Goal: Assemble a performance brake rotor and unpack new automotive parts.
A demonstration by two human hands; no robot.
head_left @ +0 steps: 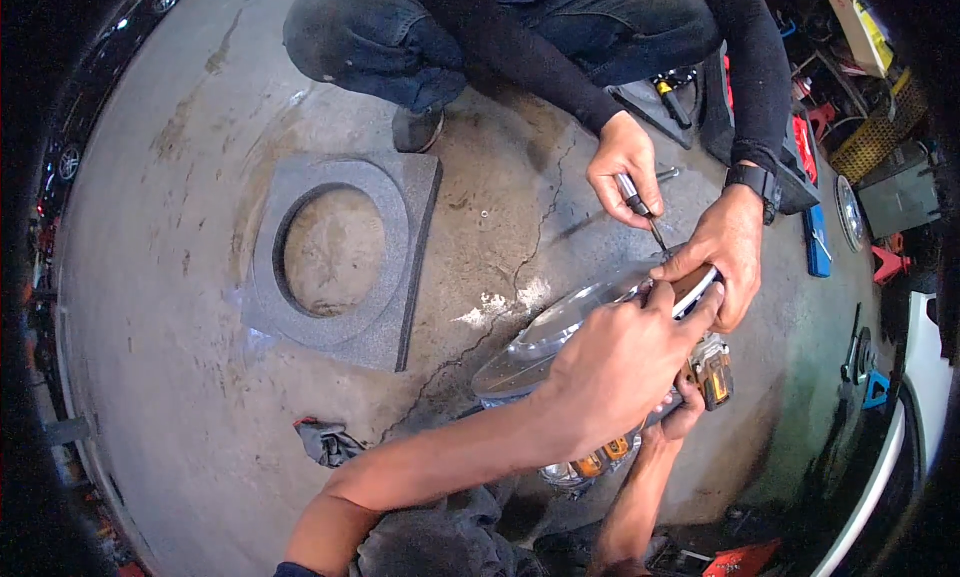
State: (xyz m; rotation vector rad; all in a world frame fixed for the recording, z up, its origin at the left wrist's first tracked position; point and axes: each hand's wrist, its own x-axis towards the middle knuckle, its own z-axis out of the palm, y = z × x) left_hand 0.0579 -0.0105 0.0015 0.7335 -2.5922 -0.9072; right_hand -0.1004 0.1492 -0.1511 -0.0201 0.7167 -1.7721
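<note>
A car headlight with a clear curved lens [540, 329] is between me and a person crouching opposite. My left hand [630, 352] reaches across it, fingers closed on the edge of its housing [692, 295]. Under the same end, my right hand [683, 409] is curled around the lower side, partly hidden by my left arm. The other person's one hand [622, 172] holds a screwdriver [630, 192], its tip at the housing. That person's other hand [730, 247], with a black watch, grips the housing beside my left fingers. A yellow-and-black part [715, 372] shows next to my right hand.
A grey foam block [412, 267] with a round hole lies on the concrete floor at left. Near it is a dark crumpled glove or cloth [328, 443]. An open tool case [710, 117] stands at the far right, with a blue case [818, 242] nearby. A white curved panel [870, 487] is at right.
</note>
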